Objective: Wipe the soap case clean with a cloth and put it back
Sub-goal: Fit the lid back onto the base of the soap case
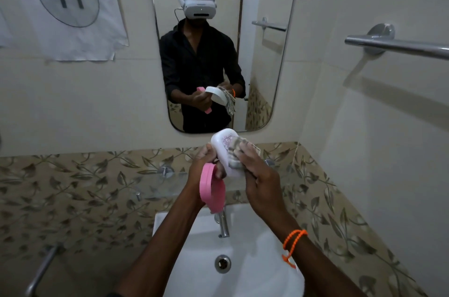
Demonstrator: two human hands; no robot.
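Observation:
The soap case is open into two parts. Its white lid [223, 148], with a pink print on top, stands tilted in the air above the sink. The pink base [213, 189] hangs down below it. My left hand [206, 165] grips the case at its left side, fingers curled round it. My right hand [257, 175] presses a folded grey patterned cloth [237, 153] against the lid's top. The cloth is partly hidden under my fingers. An orange bead band circles my right wrist.
A white sink [255, 248] with a chrome tap [223, 223] and drain lies below my hands. A glass shelf [160, 183] runs along the leaf-patterned tiles. A mirror [267, 53] hangs ahead, a towel bar [398, 46] at right, a chrome handle [41, 270] at lower left.

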